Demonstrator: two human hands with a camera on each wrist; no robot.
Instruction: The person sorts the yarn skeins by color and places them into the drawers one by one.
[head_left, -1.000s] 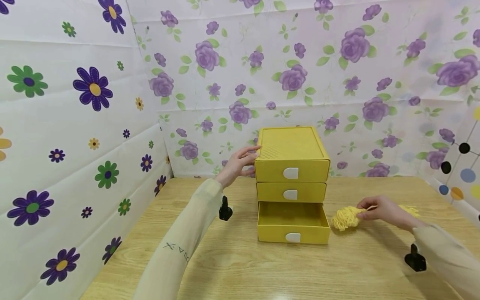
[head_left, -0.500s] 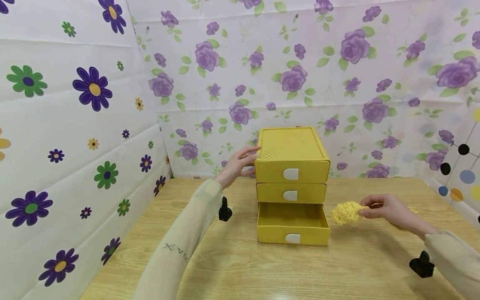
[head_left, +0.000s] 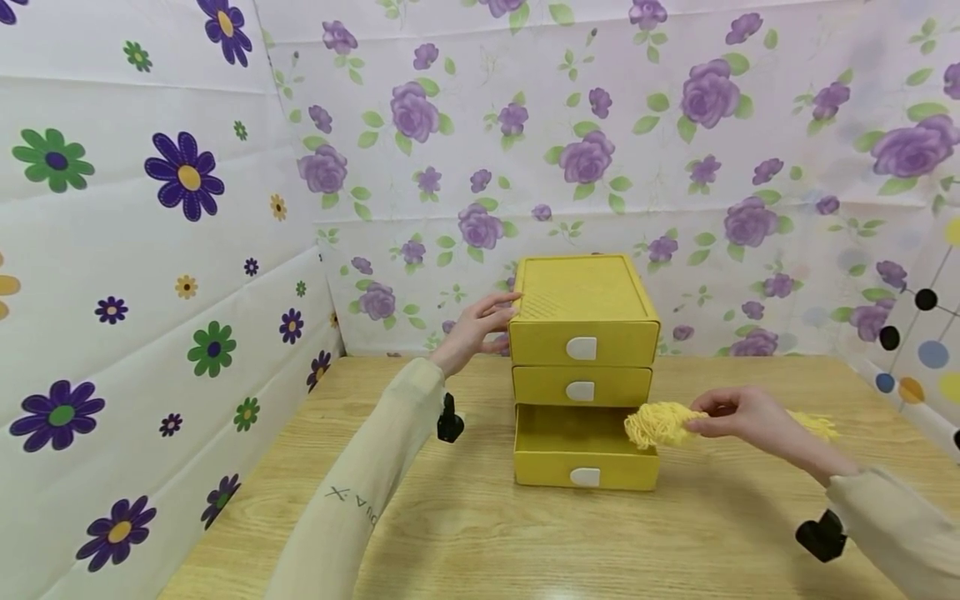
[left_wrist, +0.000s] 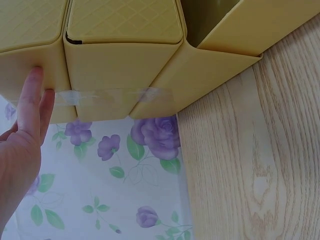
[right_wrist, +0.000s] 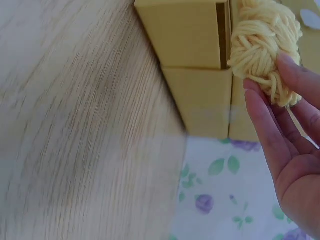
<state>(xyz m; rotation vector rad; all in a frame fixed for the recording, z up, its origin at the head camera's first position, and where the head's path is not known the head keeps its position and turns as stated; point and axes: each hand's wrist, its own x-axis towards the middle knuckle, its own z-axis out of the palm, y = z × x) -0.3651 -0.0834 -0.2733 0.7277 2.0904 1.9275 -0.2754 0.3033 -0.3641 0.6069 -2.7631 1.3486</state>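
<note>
A yellow three-drawer box (head_left: 585, 287) stands on the table, its bottom drawer (head_left: 543, 468) pulled out and the upper two closed. Against the box's left side rests my left hand (head_left: 476, 333); in the left wrist view, the extended fingers (left_wrist: 32, 95) touch the side wall of the top unit. My right hand (head_left: 750, 421) pinches a bundle of yellow yarn (head_left: 660, 425) between thumb and fingers. That yarn overlaps the right rim of the pulled-out drawer in the head view. Seen from the right wrist, the wound strands (right_wrist: 262, 47) stick out past the fingertips, beside the box.
More yellow yarn (head_left: 817, 425) lies on the wooden table (head_left: 450, 533), partly hidden behind the right wrist. Flower-patterned sheets (head_left: 480, 125) cover the walls behind and to the left. White tabs (head_left: 581, 347) mark the drawer fronts.
My right hand has lifted the yarn from the table, then carried it left to the bottom drawer's right edge. The left hand and the box have stayed in place.
</note>
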